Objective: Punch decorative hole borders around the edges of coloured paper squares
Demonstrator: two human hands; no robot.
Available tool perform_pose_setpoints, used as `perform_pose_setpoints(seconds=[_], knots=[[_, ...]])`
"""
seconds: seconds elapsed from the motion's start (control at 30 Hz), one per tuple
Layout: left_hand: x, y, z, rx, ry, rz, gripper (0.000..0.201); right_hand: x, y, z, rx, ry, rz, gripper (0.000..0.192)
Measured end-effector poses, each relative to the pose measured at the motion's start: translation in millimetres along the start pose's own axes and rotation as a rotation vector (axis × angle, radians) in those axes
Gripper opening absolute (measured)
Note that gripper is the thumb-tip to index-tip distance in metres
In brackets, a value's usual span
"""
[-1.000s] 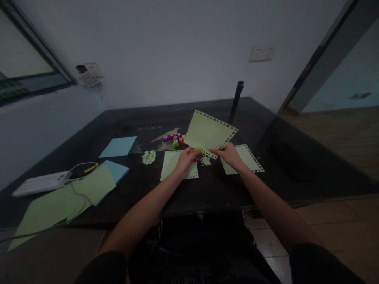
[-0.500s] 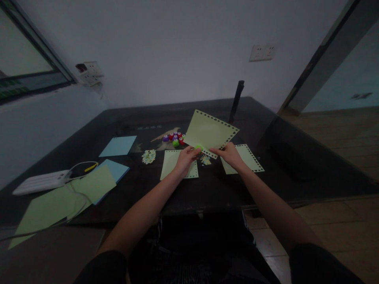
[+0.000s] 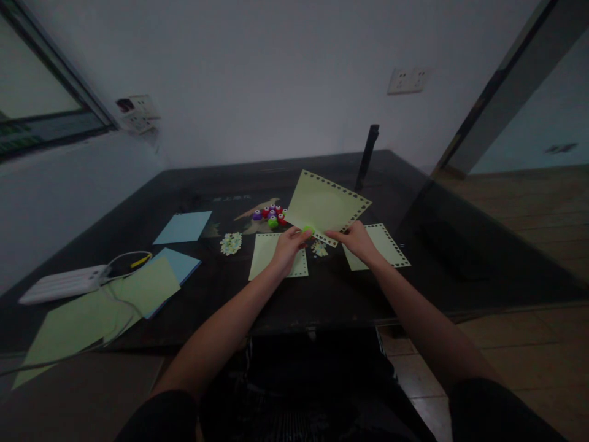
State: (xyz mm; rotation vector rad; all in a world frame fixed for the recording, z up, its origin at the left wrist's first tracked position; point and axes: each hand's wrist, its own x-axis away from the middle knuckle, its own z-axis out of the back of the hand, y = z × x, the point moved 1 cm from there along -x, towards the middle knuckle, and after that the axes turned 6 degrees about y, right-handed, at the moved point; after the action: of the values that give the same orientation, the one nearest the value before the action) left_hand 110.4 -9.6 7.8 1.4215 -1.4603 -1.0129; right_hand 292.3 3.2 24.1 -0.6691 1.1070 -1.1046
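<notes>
Your left hand (image 3: 287,248), centre of frame — fingers clamped on green punch (image 3: 308,231) at lower edge of sheet (image 3: 326,204); right hand (image 3: 358,242), just right — fingers pinching sheet.

Held sheet (image 3: 326,197) | reaches slightly farther right | shift barely visible

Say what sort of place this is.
Probably a plain room in a home or small office: a dark table by the wall, a power strip on it, and wall sockets above.
</notes>
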Motion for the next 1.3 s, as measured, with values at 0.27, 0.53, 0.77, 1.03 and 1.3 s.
perform_pose_setpoints(seconds=[0.27, 0.53, 0.77, 1.03, 1.3], knots=[[0, -1, 0.3, -0.015, 0.000, -0.019, 0.026, 0, 1, 1, 0.017, -0.015, 0.001, 0.028], [1, 0, -1.1, 0.009, 0.026, -0.027, 0.028, 1, -2, 1, 0.019, -0.005, 0.008, 0.029], [1, 2, -1.4, -0.021, 0.035, -0.049, 0.028, 2, -8, 0, 0.001, 0.010, -0.010, 0.029], [3, 4, -2.4, -0.058, 0.050, -0.088, 0.026, 3, -12, 1, -0.003, 0.019, -0.019, 0.028], [3, 2, -3.2, 0.005, 0.020, -0.084, 0.023, 3, -7, 0, -0.048, 0.006, -0.038, 0.031]])
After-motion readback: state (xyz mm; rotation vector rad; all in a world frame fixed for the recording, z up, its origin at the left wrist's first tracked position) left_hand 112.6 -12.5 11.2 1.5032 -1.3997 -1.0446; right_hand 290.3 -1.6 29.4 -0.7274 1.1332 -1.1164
